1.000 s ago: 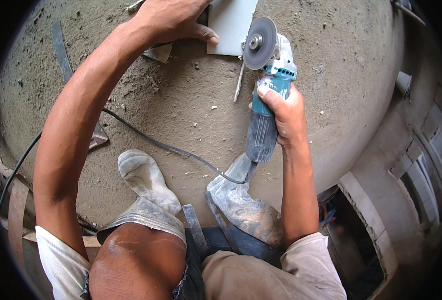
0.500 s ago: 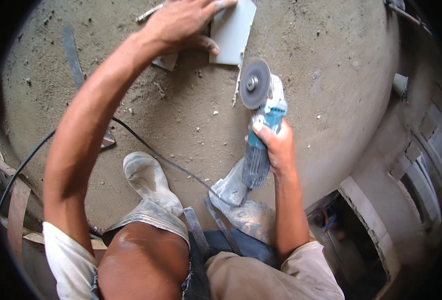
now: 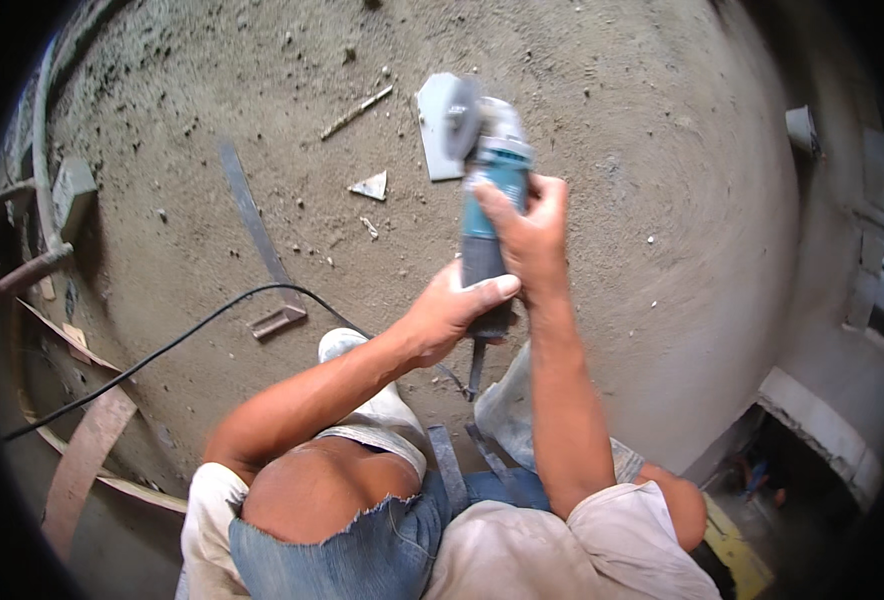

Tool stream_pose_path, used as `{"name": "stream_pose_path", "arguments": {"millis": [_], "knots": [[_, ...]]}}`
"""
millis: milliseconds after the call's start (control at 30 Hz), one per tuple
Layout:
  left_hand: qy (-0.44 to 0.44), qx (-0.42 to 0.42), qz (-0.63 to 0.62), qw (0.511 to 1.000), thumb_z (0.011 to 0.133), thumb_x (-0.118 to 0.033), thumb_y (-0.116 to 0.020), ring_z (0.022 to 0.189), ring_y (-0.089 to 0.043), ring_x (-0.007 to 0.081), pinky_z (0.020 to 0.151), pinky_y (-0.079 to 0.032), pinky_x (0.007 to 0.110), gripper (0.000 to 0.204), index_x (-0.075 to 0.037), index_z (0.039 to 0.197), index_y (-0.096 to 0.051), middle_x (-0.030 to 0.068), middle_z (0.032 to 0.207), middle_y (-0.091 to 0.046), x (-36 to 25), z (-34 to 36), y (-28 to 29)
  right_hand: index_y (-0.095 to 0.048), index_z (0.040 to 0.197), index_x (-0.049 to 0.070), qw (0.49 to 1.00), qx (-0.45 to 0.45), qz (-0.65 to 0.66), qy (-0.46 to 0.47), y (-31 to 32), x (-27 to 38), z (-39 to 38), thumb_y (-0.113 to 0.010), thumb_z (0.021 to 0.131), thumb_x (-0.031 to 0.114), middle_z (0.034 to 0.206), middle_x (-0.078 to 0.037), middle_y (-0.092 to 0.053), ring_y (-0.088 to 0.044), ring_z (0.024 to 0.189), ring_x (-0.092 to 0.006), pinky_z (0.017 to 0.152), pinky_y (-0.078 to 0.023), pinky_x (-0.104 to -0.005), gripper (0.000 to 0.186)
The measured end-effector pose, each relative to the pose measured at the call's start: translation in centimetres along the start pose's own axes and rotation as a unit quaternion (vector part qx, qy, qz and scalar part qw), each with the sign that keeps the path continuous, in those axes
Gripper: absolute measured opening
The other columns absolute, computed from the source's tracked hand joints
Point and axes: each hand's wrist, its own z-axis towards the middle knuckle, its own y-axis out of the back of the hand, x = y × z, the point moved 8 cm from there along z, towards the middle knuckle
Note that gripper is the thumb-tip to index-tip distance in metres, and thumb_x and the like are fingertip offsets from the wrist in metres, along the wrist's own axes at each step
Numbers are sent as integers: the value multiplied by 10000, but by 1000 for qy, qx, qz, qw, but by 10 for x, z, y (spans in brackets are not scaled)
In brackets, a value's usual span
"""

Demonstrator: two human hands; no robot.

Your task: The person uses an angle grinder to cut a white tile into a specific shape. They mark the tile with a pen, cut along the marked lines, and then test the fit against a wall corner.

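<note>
My right hand is wrapped round the teal body of an angle grinder, close to its head. Round the dark rear end of the same tool, my left hand has its fingers closed. The grinder's disc points away from me and looks blurred. It partly covers a white tile piece lying on the rough, sandy floor. From the tool's rear end a black cord runs off to the left.
A triangular offcut, a thin strip and a flat metal bar lie on the floor. A small hollow piece sits beside the cord. Pipes line the far left. A dark opening gapes at lower right.
My left hand has let go of the tile and come back to grip the grinder's rear end. The grinder has moved up and left, over the tile.
</note>
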Motion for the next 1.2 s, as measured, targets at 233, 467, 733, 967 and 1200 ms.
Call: {"name": "stream_pose_path", "arguments": {"millis": [233, 467, 733, 967, 1200], "knots": [[-192, -187, 105, 958, 828, -329, -812, 728, -653, 152, 607, -545, 297, 521, -34, 1155, -533, 52, 910, -633, -96, -50, 75, -535, 1143, -52, 988, 89, -110, 61, -115, 27, 32, -821, 781, 560, 1027, -236, -675, -711, 903, -320, 796, -579, -414, 767], [-317, -458, 256, 790, 768, -249, -833, 706, -584, 126, 639, -494, 300, 414, -27, 1007, -579, 27, 825, -617, -190, -63, 200, -511, 1373, 28, 885, -38, -463, 34, -64, -19, 127, -856, 776, 380, 1350, -240, -548, -554, 1250, -401, 1022, -501, -469, 774], [-172, -668, 398, 605, 717, -443, -861, 1267, -470, 412, 1080, -399, 463, 869, 54, 1335, -507, 286, 1333, -477, -208, -52, 221, -311, 1543, 96, 818, 76, -569, 41, -89, -18, 149, -957, 636, 445, 1501, -229, -347, -415, 1372, -427, 1106, -427, -537, 1167], [-225, -630, 499, 551, 737, -536, -862, 1332, -427, 439, 1105, -377, 530, 1126, -32, 1537, -250, 267, 1421, -411, -219, -53, 215, -396, 1355, -18, 937, 55, -344, 7, -54, -23, 171, -973, 629, 221, 1266, -218, -578, -671, 1060, -335, 917, -574, -417, 959], [-350, -553, 526, 543, 846, -597, -755, 1353, -435, 381, 1127, -385, 518, 994, -20, 1538, -333, 278, 1473, -395, -195, -79, 142, -464, 1313, -64, 997, 20, 54, 57, -3, 21, 87, -713, 912, 30, 1167, -157, -655, -662, 1012, -178, 902, -552, -310, 482]]}}
